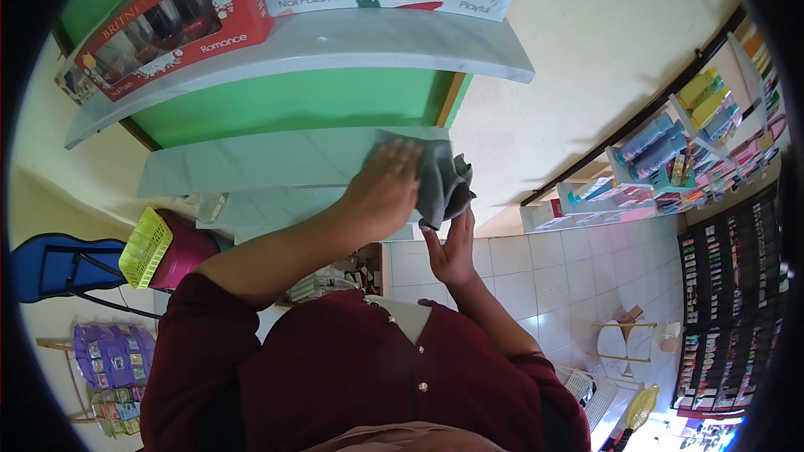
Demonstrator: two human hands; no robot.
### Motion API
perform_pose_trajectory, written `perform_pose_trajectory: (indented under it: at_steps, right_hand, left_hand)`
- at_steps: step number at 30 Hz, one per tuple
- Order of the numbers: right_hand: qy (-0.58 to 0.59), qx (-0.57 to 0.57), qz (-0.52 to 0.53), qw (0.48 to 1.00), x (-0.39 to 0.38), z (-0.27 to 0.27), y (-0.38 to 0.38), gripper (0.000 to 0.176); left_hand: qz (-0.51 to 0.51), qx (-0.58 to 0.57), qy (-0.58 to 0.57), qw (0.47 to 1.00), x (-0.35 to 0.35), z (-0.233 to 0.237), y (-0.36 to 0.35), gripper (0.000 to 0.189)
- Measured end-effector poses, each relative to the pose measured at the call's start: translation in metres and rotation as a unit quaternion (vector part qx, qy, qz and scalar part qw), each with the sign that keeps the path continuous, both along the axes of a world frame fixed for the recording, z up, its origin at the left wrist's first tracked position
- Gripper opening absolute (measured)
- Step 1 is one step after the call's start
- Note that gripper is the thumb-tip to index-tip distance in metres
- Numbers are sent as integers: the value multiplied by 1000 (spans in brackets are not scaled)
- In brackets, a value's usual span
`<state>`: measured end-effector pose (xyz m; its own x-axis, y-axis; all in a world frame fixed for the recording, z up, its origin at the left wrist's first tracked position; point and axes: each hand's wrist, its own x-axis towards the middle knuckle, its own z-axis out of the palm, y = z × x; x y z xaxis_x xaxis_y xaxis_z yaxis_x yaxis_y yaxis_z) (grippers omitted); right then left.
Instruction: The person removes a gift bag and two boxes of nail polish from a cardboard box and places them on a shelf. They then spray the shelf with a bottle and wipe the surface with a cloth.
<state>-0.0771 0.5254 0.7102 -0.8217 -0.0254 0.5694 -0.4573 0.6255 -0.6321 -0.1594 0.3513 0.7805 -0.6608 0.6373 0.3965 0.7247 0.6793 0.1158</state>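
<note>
A grey cloth (435, 180) lies over the right end of the middle marbled shelf (268, 157) and hangs past its edge in folds. My left hand (389, 180) is on top of the cloth, its fingers slightly blurred and curled onto the fabric against the shelf. Below and to the right, my right hand (454, 253) grips the hanging lower edge of the same cloth between thumb and fingers. Part of those fingers is hidden behind the folds.
Above, a curved shelf (335, 46) carries a red nail polish box (180, 25) and a white one (389, 0). A lower shelf (285, 208) sits beneath. To the left are a yellow basket (149, 247) and blue chair (50, 264); stocked wall shelves (611, 176) stand right.
</note>
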Motion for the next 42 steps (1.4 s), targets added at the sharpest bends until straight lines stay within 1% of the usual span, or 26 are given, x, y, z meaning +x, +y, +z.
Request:
perform_pose_trajectory:
  at_steps: [1,3,4,6,8,9,10,11,12,14,15,16,17,18,19,20,22,25,31,35,36,37,38,40,41,42]
  right_hand:
    - [1,11,-5,1000,0,-6,1,70]
    - [20,14,-10,1000,-4,-19,0,66]
    - [14,10,-5,1000,-7,-15,-3,64]
    - [20,-22,-6,1000,-12,-10,-10,62]
    - [42,-24,-24,999,-17,-17,-13,60]
    - [50,0,-40,998,-19,-18,-13,59]
    - [58,23,-56,996,-21,-18,-12,58]
    - [59,40,-60,996,-25,-16,-10,58]
    - [57,71,-79,993,-25,-7,-11,65]
    - [57,203,-139,968,-22,28,-25,74]
    - [56,202,-138,968,-21,33,-31,74]
    - [25,255,-171,951,-21,37,-38,77]
    - [-5,306,-203,930,-21,41,-45,80]
    - [-5,305,-204,930,-21,47,-52,80]
    - [-40,316,-217,923,-22,53,-61,81]
    - [-77,326,-229,914,-22,58,-69,83]
    - [-93,331,-230,911,-30,64,-80,84]
    - [-56,335,-190,921,-42,68,-93,83]
    - [-56,348,-115,929,-43,77,-161,80]
    - [-50,339,-79,936,-37,75,-193,72]
    - [-49,335,-71,938,-37,74,-198,69]
    - [-26,297,-82,951,-39,75,-196,61]
    - [-25,299,-78,951,-40,75,-188,61]
    - [1,277,-112,954,-40,71,-170,54]
    - [14,274,-121,954,-42,69,-162,51]
    - [27,270,-127,954,-43,67,-159,48]
  left_hand:
    - [4,0,-3,1000,-4,0,5,49]
    - [-86,-6,20,996,-20,4,23,49]
    - [-82,-5,18,996,-29,4,31,49]
    - [-121,35,-59,990,-47,2,44,47]
    - [-128,33,-41,990,-56,-8,48,47]
    - [-135,30,-23,990,-57,-12,45,47]
    - [-133,29,-25,990,-52,-10,38,47]
    - [-101,32,-3,994,-45,-9,31,47]
    - [-69,36,20,997,-40,-7,24,47]
    - [-64,43,33,996,-39,-9,2,50]
    - [-36,59,6,998,-36,-9,-9,49]
    - [-7,75,-21,997,-33,-8,-22,49]
    - [-7,73,-21,997,-30,-7,-34,49]
    - [17,67,-17,997,-28,-5,-48,50]
    - [41,62,-12,997,-25,-4,-61,50]
    - [39,60,-14,997,-23,-4,-75,50]
    - [82,30,15,996,-20,-5,-104,51]
    - [119,24,6,993,-14,-2,-152,51]
    - [184,15,8,983,6,8,-247,46]
    - [180,27,59,981,20,4,-274,43]
    - [163,35,68,984,19,0,-277,43]
    - [146,42,77,985,18,-5,-279,42]
    - [150,43,77,985,16,-8,-278,42]
    - [79,74,108,988,13,-13,-270,39]
    - [86,75,108,988,11,-13,-268,39]
    - [69,85,124,986,9,-13,-267,38]
